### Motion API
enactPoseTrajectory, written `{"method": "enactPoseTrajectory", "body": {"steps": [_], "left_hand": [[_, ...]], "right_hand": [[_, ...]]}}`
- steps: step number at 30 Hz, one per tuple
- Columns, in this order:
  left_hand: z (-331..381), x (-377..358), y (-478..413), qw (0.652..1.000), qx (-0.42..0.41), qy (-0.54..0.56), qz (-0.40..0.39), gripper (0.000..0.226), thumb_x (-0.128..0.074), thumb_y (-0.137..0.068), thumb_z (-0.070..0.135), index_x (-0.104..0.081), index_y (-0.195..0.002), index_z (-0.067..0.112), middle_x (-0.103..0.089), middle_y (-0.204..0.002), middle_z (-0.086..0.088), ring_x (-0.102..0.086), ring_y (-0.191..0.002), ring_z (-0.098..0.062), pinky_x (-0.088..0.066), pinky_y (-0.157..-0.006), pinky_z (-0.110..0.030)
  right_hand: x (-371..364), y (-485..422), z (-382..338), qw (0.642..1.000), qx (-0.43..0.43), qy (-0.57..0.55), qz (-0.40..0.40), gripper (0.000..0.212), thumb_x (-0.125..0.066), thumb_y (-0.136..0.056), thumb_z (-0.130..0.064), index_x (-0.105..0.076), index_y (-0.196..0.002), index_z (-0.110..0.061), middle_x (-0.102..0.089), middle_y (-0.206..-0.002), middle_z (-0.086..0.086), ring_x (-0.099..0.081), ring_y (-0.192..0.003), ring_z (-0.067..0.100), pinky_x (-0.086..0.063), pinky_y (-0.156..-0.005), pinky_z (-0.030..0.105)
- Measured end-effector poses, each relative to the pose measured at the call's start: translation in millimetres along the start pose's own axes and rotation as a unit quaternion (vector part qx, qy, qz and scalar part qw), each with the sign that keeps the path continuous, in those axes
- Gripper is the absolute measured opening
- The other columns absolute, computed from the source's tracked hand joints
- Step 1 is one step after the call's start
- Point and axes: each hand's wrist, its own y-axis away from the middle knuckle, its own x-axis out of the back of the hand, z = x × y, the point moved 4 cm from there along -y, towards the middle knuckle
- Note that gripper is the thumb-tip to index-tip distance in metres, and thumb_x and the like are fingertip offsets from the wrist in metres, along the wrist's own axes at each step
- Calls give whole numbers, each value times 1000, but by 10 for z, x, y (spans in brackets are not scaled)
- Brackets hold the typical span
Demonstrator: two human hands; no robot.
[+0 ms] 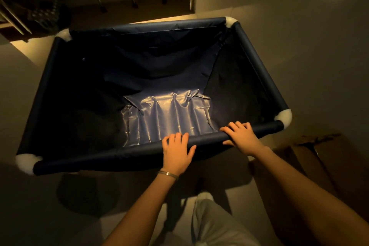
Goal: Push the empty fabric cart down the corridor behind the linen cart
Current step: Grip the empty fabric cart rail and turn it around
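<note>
The fabric cart [151,86] is a deep, dark blue cloth bin slung from a tube frame with white corner joints, standing on the dim corridor floor [299,56]. Nothing lies inside; only its shiny, wrinkled bottom shows. The left hand [176,151] and right hand [242,137] grip the near rail [119,156], fingers curled over it.

No text, label, brand, number or sign can be read anywhere in the dim view. The dark blue fabric cart [151,70] bears no legible marking, and neither does the cardboard box [323,158] beside it.
</note>
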Motion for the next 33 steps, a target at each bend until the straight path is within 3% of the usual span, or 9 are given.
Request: {"method": "enactPoseTrajectory", "body": {"steps": [4,11,16,23,30,33], "left_hand": [[265,-57,-403,999,30,0,-30,41,-63,-82,40,-58,-112,13,-64,-97,-8,-59,-90,-28,-44,-82,-44],[371,126,-857,999,31,-3,-30,44,-58,-87,34,-51,-124,12,-62,-108,-8,-56,-97,-26,-43,-82,-39],[119,212,-905,997,62,-18,-34,45,-68,-80,29,-55,-118,9,-65,-98,-10,-60,-85,-29,-48,-71,-41],[-376,348,-697,993,106,-38,-36,47,-70,-79,29,-56,-118,7,-66,-96,-11,-62,-82,-28,-50,-69,-41],[-875,522,-421,995,72,-68,-20,47,-70,-77,39,-59,-114,11,-66,-96,-7,-62,-86,-25,-48,-80,-42],[-1112,573,-333,996,32,-78,-7,46,-65,-77,48,-61,-109,15,-66,-94,-4,-62,-88,-24,-45,-89,-46]], "right_hand": [[50,-292,477,999,-4,-41,-4,45,-49,-88,-48,-46,-127,-24,-51,-117,8,-45,-107,27,-27,-92,42],[409,-668,625,985,43,-151,65,41,-53,-90,-40,-49,-125,-19,-53,-120,7,-45,-113,26,-25,-100,42],[495,-920,437,980,71,-153,106,41,-56,-88,-38,-51,-123,-16,-55,-121,10,-47,-114,28,-33,-95,43],[607,-1158,17,973,101,-162,130,43,-62,-86,-32,-52,-124,-13,-55,-125,12,-47,-117,30,-35,-95,45],[656,-1321,-650,969,126,-167,133,43,-60,-87,-32,-51,-125,-14,-54,-127,9,-45,-120,28,-30,-100,44],[615,-1360,-955,971,132,-157,125,41,-63,-85,-33,-56,-120,-15,-58,-122,8,-48,-119,28,-26,-103,52]]}}
